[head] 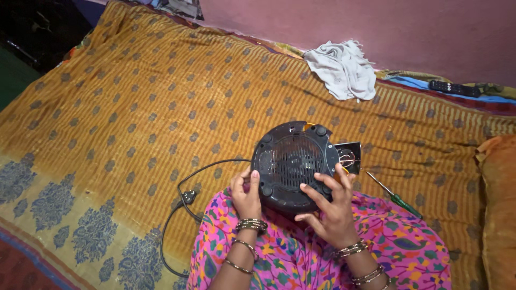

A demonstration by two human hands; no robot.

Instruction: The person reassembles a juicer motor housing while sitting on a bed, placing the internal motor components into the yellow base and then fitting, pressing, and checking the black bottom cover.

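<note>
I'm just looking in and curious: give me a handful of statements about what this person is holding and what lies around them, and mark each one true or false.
1. Both hands grip a round black appliance with a grille facing up. True: the left hand holds its left edge, the right hand its lower right.
2. A green-handled screwdriver is in the right hand. False: it lies on the cloth to the right.
3. A black power cord with a plug trails to the left. True.
4. The white rag covers the appliance. False: it lies apart, near the pink wall.
5. A black remote rests on the person's lap. False: it lies by the wall.
</note>
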